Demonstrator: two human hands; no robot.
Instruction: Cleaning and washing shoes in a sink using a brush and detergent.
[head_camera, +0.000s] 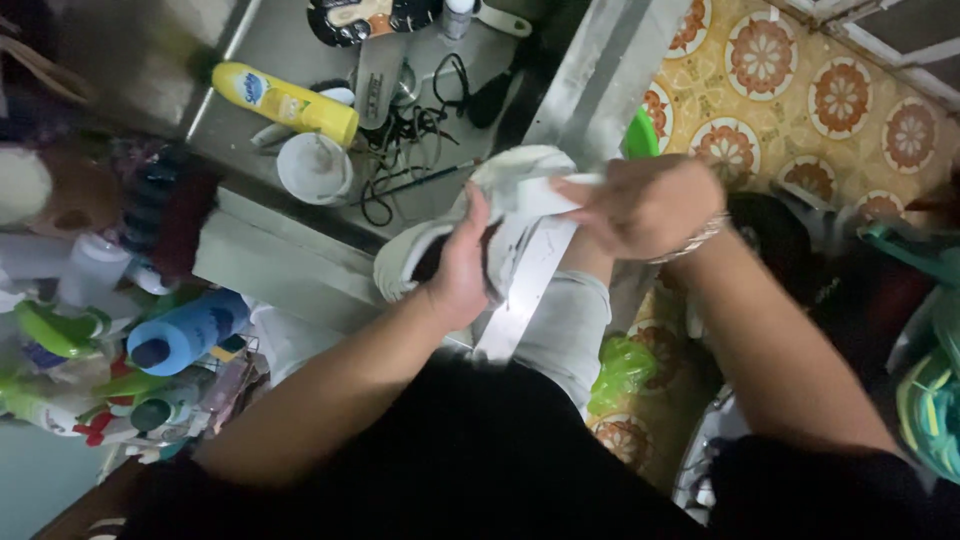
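Over the edge of the metal counter (300, 262), your two hands meet on a white shoe (500, 190). Your left hand (458, 270) wraps the shoe from below, thumb up along its side and fingers curled out of sight behind it, so it has a firm hold. Your right hand (645, 205), with a bracelet at the wrist, closes over the shoe's upper end, pinching a white strip of it between thumb and fingers. The shoe hangs just past the counter's rim, above your knee and a slanted metal bar (525, 290).

On your left, the counter top is crowded: a yellow bottle (285, 102) lies on its side, a white round lid (314, 168) sits just beside it, and a tangle of black laces (405, 140) spreads close to the shoe. Lower left, a blue bottle (185, 335) and spray bottles pack the shelf. To your right, the patterned floor (800, 90) shows open room, edged by a green basin (640, 135).
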